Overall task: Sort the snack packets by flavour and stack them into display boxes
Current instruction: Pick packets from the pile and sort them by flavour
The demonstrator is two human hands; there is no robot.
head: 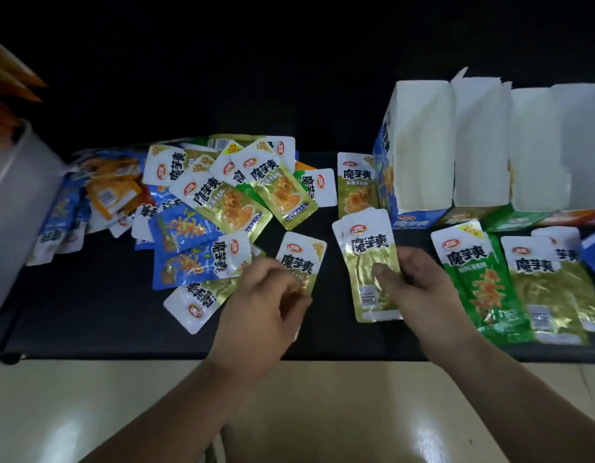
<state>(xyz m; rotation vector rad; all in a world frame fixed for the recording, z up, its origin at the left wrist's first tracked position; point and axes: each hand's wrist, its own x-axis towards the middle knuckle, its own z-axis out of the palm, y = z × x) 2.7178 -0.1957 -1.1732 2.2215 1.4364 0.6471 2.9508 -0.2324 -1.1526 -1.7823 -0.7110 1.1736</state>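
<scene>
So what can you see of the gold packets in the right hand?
The gold packets are a small stack, at least two, top edges offset. Shiny foil, white tops with a red logo and black characters, barcode low down. The right hand grips their right side, thumb on the front.

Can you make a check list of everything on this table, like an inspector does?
Surface: black table with packets spread across it.
Job's things: mixed pile of packets left; open display boxes back right; green packets sorted before them.
Clutter: translucent tub at left edge.
Hands: left hand pinches a gold packet; right hand holds a gold stack.
Cables: nothing seen.
Surroundings: pale floor below, darkness behind.
</scene>
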